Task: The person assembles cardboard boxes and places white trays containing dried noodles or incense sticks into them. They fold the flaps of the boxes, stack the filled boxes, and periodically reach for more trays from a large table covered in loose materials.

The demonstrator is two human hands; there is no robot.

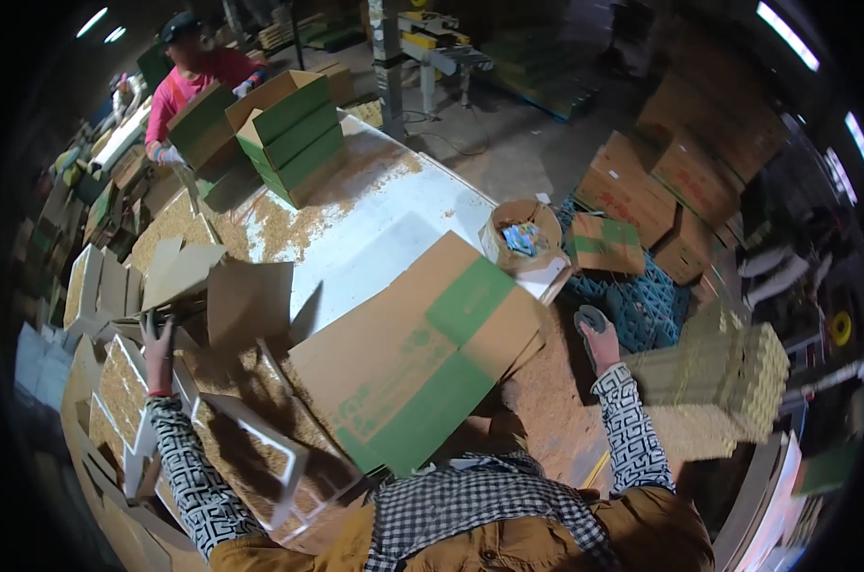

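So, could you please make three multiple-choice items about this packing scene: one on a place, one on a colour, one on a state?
1. Where does the flattened carton lie?
A. between the person's two hands
B. on the floor by the pallet
C. on the far stack of boxes

2. What colour is the band on the carton?
A. red
B. green
C. blue

3. How is the right hand?
A. shut on a box
B. hidden under the carton
C. gloved, raised, holding nothing

Answers:
1 A, it lies on the table between the left hand and the right hand.
2 B, a green band crosses the brown card.
3 C, the gloved fingers are free, near the stack of trays.
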